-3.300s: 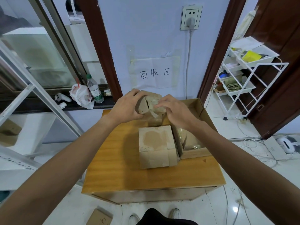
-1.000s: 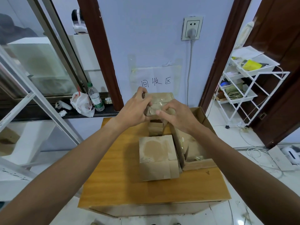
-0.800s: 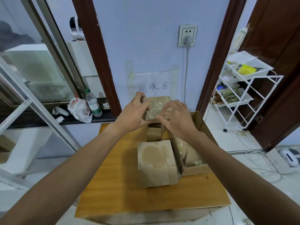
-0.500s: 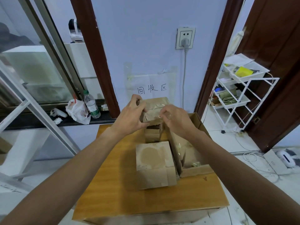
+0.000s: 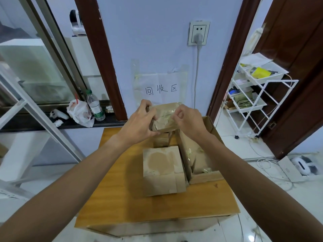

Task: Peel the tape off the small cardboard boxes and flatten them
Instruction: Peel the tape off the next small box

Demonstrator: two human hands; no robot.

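Observation:
I hold a small taped cardboard box [image 5: 166, 117] in the air above the far end of the wooden table [image 5: 122, 198]. My left hand [image 5: 139, 123] grips its left side, thumb underneath. My right hand [image 5: 187, 117] pinches shiny clear tape at the box's right top edge. A second small box [image 5: 163, 170] sits closed on the table's middle. Another small box [image 5: 160, 141] stands behind it, partly hidden by my hands.
A larger open carton [image 5: 201, 154] with crumpled tape inside stands at the table's right. A water bottle [image 5: 95, 105] and a plastic bag [image 5: 79, 112] sit on the left ledge. A white wire rack [image 5: 253, 95] stands at right; cables and a white device [image 5: 304, 165] lie on the floor.
The box has been turned in my hands from 3.3 s ago. My right hand shifted from the box's front to its right top edge and now pinches the tape.

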